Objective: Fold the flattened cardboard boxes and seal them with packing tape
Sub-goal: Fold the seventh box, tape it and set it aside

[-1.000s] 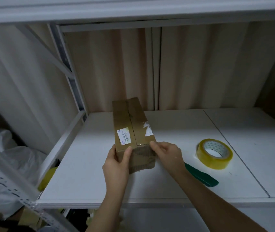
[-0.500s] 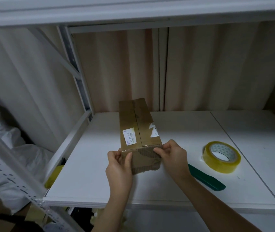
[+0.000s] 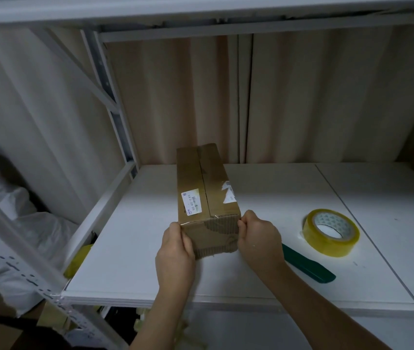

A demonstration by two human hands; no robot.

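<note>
A closed cardboard box (image 3: 207,198) lies on the white shelf (image 3: 135,248) with its long side pointing away from the person. All places below are given from this box. Its near end face is rough, with torn paper that shows the corrugated layer. On its top there is a white label (image 3: 191,201) near the left edge and a torn white sticker (image 3: 228,195) near the right edge.

The left hand (image 3: 175,251) is at the near left corner of the box; its grip is closed around that corner, with the thumb on the end face. The right hand (image 3: 258,238) is at the near right corner, with the fingers curled and pinching the upper edge there.

To the right of the box, apart from it, a roll of yellowish packing tape (image 3: 330,232) lies flat on the shelf. Between the box and the roll, nearer to the person, a dark green tool (image 3: 309,267) lies on the shelf, partly hidden behind the right forearm.
</note>
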